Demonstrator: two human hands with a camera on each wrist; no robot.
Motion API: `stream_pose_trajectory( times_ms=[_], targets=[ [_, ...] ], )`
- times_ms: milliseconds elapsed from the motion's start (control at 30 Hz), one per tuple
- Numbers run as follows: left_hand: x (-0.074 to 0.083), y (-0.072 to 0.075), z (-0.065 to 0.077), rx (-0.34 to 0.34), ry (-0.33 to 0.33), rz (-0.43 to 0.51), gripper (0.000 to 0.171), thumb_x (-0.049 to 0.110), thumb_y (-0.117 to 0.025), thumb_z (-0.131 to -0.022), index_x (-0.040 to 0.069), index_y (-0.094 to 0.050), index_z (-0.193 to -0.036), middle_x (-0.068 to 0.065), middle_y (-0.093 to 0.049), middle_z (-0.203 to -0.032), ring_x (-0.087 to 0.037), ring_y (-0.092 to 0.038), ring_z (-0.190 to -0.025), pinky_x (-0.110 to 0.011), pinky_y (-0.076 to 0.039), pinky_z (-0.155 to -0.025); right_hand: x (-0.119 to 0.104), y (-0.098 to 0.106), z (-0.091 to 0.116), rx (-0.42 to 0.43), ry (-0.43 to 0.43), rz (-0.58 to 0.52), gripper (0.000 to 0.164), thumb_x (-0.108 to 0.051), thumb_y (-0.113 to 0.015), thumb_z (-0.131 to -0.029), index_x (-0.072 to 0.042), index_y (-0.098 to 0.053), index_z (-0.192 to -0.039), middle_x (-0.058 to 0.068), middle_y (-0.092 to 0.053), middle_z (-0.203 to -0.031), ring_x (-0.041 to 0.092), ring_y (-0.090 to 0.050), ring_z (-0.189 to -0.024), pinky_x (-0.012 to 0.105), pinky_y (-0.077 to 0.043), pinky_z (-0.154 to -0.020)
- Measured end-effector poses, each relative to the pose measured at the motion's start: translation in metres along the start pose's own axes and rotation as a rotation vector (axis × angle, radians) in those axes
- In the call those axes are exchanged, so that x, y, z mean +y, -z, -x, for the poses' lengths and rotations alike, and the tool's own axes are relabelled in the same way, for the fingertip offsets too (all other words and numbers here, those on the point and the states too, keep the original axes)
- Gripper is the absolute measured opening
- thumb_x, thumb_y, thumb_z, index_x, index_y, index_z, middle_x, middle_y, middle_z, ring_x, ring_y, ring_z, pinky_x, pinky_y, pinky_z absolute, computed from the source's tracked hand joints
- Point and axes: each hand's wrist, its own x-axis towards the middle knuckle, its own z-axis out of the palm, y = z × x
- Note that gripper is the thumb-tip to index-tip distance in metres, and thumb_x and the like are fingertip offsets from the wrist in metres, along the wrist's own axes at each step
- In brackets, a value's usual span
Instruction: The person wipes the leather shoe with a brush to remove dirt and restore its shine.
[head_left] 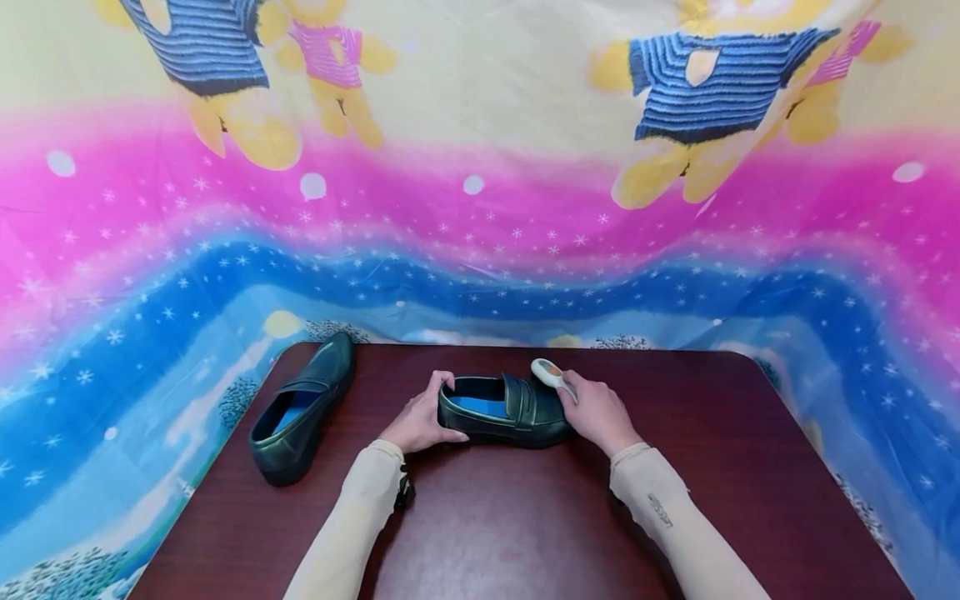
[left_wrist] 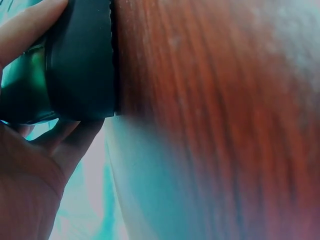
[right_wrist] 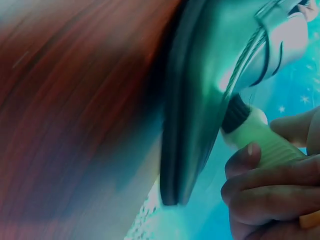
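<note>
A dark green-black loafer with a blue insole lies sole down on the table, toe to the right. My left hand grips it at the heel, thumb on the near side and fingers on the far side. The left wrist view shows the heel close up, held between thumb and fingers. In my right hand is a shoe brush with a pale handle. Its dark bristles meet the far side of the toe, partly hidden behind the shoe.
The matching loafer rests at the table's left side, toe pointing away. A dark red-brown wooden table carries both shoes. Behind and around it hangs a printed cloth with bears and snowflakes.
</note>
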Motion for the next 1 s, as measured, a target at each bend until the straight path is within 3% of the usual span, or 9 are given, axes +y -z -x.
stream_pose_trajectory(
  times_ms=[67,200,433,600,800,867,1000],
  targets=[
    [0.000,0.001,0.000,0.000,-0.006,0.001,0.083,0.035,-0.095,-0.075,0.029,-0.030,-0.127,-0.009,-0.060,-0.111,-0.024,-0.059,-0.079,-0.040,-0.048,-0.083,0.007,0.004,0.005,0.027,0.006,0.046,0.041,-0.027,-0.057,-0.107,-0.008,-0.059,-0.143,0.017,-0.072,-0.097,0.022,-0.054,-0.060,0.037,-0.043,-0.056],
    [0.001,0.003,-0.002,-0.004,-0.012,0.001,0.083,0.033,-0.095,-0.076,0.029,-0.030,-0.127,-0.009,-0.060,-0.110,-0.024,-0.059,-0.078,-0.040,-0.047,-0.082,0.021,0.014,0.017,0.066,0.002,0.102,0.045,-0.027,-0.057,-0.106,-0.005,-0.057,-0.145,0.026,-0.070,-0.124,0.030,-0.066,-0.077,0.044,-0.049,-0.060],
    [-0.001,0.001,-0.002,-0.005,-0.004,-0.004,0.083,0.034,-0.095,-0.075,0.030,-0.030,-0.127,-0.009,-0.060,-0.106,-0.024,-0.058,-0.077,-0.040,-0.047,-0.082,0.041,0.032,0.034,0.070,-0.068,0.103,0.047,-0.030,-0.056,-0.106,-0.005,-0.056,-0.146,0.030,-0.069,-0.123,0.029,-0.063,-0.074,0.040,-0.044,-0.056],
    [-0.001,0.002,0.000,-0.001,0.001,0.003,0.083,0.033,-0.095,-0.075,0.029,-0.030,-0.127,-0.010,-0.061,-0.109,-0.025,-0.058,-0.080,-0.040,-0.047,-0.083,0.042,0.035,0.035,0.063,-0.092,0.082,0.048,-0.030,-0.053,-0.107,-0.003,-0.054,-0.147,0.029,-0.069,-0.121,0.027,-0.060,-0.072,0.038,-0.043,-0.057],
    [0.000,0.002,0.002,0.004,0.006,0.005,0.082,0.029,-0.095,-0.075,0.029,-0.031,-0.127,-0.011,-0.061,-0.110,-0.025,-0.058,-0.082,-0.041,-0.048,-0.084,0.024,0.016,0.034,0.016,0.030,-0.035,0.046,-0.029,-0.050,-0.110,-0.008,-0.049,-0.151,0.015,-0.066,-0.096,0.019,-0.049,-0.064,0.036,-0.043,-0.064],
    [0.000,0.001,0.001,0.001,0.003,0.005,0.082,0.030,-0.095,-0.075,0.029,-0.031,-0.127,-0.011,-0.061,-0.111,-0.025,-0.059,-0.083,-0.041,-0.048,-0.085,0.018,0.009,0.037,-0.022,0.081,-0.057,0.046,-0.030,-0.051,-0.110,-0.009,-0.048,-0.151,0.012,-0.066,-0.100,0.017,-0.052,-0.070,0.036,-0.045,-0.068],
    [0.000,0.001,0.000,0.003,-0.006,0.012,0.082,0.029,-0.095,-0.075,0.029,-0.031,-0.127,-0.011,-0.062,-0.113,-0.025,-0.059,-0.085,-0.041,-0.048,-0.086,0.012,0.000,0.043,-0.034,0.128,0.004,0.050,-0.031,-0.052,-0.109,-0.005,-0.048,-0.151,0.018,-0.067,-0.129,0.026,-0.067,-0.091,0.045,-0.053,-0.076]
  ],
)
